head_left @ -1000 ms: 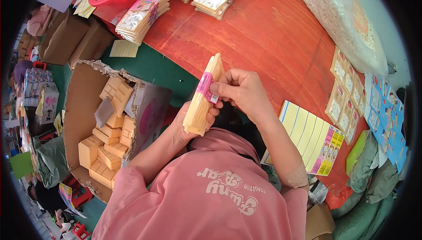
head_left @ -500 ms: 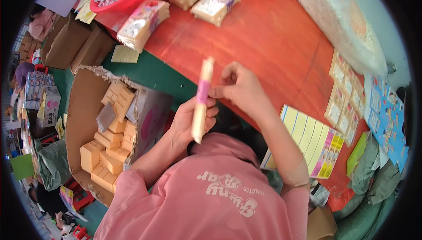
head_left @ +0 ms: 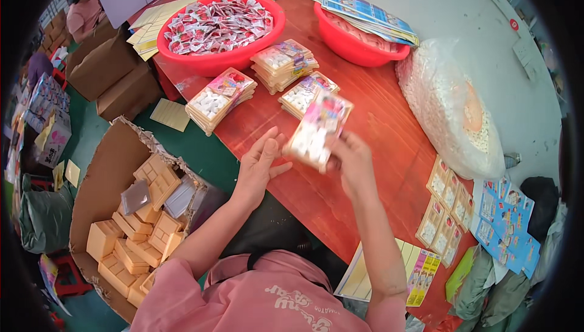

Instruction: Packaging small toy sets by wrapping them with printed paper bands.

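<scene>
My right hand [head_left: 350, 158] grips a flat cream-coloured tray pack [head_left: 317, 130] by its near right edge, tilted above the red table. White pieces show in it, beneath a pink printed strip. My left hand [head_left: 263, 164] is beside the pack's left edge, fingers apart, holding nothing. Just beyond the pack are three stacks of similar packs: a left stack [head_left: 220, 97], a back stack [head_left: 285, 63] and a right stack [head_left: 302, 96], which the held pack partly hides.
A red basin [head_left: 277, 31] of small wrapped sachets stands at the back left; another red basin [head_left: 359, 57] bears printed sheets. A bulging clear bag [head_left: 441, 101] leans at the right, behind several laid-out packs [head_left: 447, 204]. A carton [head_left: 100, 177] of empty cream trays stands left.
The pack, earlier edge-on in my left hand, is now in my right, face up, farther forward. My left hand has let go. The view has shifted, showing more of the table's far side.
</scene>
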A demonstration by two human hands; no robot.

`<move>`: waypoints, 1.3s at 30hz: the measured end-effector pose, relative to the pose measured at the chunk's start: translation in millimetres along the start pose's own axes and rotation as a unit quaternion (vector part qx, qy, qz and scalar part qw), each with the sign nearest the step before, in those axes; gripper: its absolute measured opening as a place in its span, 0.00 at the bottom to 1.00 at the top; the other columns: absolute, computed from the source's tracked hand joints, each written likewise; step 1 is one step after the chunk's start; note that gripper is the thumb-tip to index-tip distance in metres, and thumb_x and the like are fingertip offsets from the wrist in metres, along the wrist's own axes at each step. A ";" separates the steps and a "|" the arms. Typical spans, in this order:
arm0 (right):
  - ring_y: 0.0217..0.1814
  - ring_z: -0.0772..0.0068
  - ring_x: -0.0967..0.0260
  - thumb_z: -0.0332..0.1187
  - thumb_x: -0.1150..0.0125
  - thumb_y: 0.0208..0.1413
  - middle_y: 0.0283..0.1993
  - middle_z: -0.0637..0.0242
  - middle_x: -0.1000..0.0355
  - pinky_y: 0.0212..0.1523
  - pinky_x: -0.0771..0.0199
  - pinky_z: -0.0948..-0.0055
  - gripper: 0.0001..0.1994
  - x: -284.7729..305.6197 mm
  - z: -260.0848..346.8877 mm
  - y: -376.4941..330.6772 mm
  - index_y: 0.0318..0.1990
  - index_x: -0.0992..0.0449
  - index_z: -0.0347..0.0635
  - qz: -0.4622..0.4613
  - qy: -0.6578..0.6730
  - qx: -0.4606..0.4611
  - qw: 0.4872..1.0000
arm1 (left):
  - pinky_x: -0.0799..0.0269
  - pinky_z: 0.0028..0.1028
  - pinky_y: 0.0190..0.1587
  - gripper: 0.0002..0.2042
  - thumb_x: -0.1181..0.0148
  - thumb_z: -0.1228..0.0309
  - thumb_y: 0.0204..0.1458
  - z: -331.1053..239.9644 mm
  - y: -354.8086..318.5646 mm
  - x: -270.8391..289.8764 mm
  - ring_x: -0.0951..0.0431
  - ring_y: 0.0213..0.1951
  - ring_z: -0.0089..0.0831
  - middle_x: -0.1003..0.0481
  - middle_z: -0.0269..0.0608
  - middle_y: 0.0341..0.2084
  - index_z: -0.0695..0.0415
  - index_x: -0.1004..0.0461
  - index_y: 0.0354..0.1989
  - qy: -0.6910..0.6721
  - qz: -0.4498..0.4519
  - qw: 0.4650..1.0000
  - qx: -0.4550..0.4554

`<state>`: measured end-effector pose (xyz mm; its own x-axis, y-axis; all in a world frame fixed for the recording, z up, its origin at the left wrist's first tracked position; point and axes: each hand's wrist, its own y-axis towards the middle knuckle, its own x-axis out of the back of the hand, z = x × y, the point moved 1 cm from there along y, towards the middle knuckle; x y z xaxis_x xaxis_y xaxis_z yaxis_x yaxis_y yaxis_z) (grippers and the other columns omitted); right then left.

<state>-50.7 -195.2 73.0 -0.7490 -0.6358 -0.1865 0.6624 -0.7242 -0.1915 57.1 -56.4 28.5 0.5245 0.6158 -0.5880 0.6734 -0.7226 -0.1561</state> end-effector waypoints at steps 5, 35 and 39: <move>0.24 0.85 0.34 0.32 0.44 0.56 0.30 0.69 0.29 0.20 0.35 0.88 0.08 -0.6 8.7 87.5 0.39 0.28 0.36 -0.029 0.006 -0.007 1.000 | 0.27 0.29 0.45 0.17 0.53 0.63 0.60 6.4 8.6 6.0 0.27 0.44 0.27 0.28 0.42 0.45 0.62 0.35 0.53 0.083 0.032 0.995 0.041; 0.33 0.64 0.29 0.25 0.43 0.51 0.31 0.60 0.29 0.34 0.29 0.73 0.06 255.5 8.8 -227.1 0.36 0.25 0.36 -0.222 -0.540 0.101 0.806 | 0.42 0.35 0.42 0.12 0.37 0.64 0.40 183.6 -93.6 -195.1 0.32 0.39 0.36 0.32 0.39 0.31 0.57 0.27 0.30 0.549 0.438 0.635 -0.322; 0.43 0.57 0.32 0.19 0.45 0.46 0.42 0.58 0.31 0.44 0.29 0.65 0.13 274.7 -19.7 -249.0 0.41 0.25 0.38 -0.233 -0.612 0.171 0.737 | 0.43 0.34 0.42 0.07 0.38 0.67 0.41 196.2 -92.0 -197.6 0.33 0.37 0.34 0.32 0.35 0.26 0.54 0.27 0.25 0.528 0.445 0.633 -0.351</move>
<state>-421.1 -184.3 50.5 -0.4841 0.0897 0.8704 0.4435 -0.8323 0.3324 -210.7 -173.2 3.3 0.6651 0.1983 0.7199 -0.2611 -0.8415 0.4730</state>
